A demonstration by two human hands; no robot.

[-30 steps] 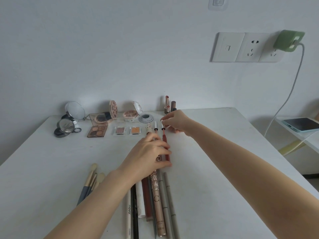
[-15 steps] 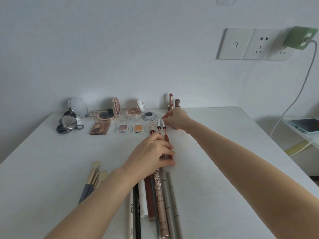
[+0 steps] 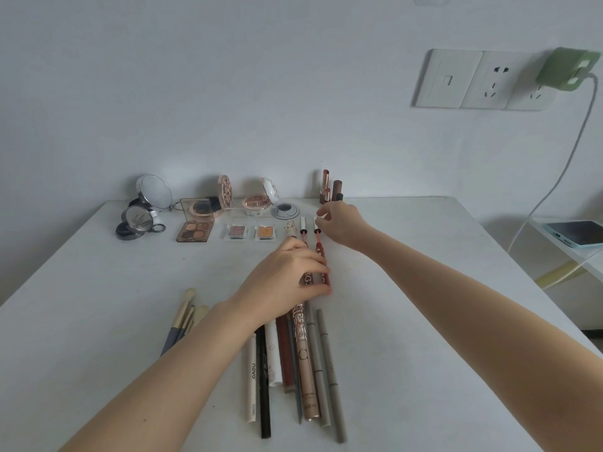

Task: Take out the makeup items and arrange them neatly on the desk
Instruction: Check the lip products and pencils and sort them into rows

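Observation:
On the white desk (image 3: pixel 424 321), my left hand (image 3: pixel 287 278) lies over the near ends of several slim lip-gloss tubes and presses on them. My right hand (image 3: pixel 341 225) pinches the white cap at the far end of the rightmost red tube (image 3: pixel 319 244). Beside it lies a second red tube with a white cap (image 3: pixel 302 228). A row of pencils and tubes (image 3: pixel 303 363) lies side by side near me. Makeup brushes (image 3: pixel 182 324) lie to the left, partly hidden by my left forearm.
Along the wall stand open compacts with mirrors (image 3: pixel 143 210), an eyeshadow palette (image 3: pixel 195 230), two small eyeshadow pans (image 3: pixel 251 231), round powder cases (image 3: pixel 256 203) and upright lipsticks (image 3: pixel 331 189). A phone (image 3: pixel 574 233) lies on a side shelf at right, a charger cable (image 3: pixel 554 177) hanging from the socket.
My right hand has slid slightly right along the far ends of the red tubes, now pinching the rightmost cap. My left hand stays on the tubes. The view shifted slightly.

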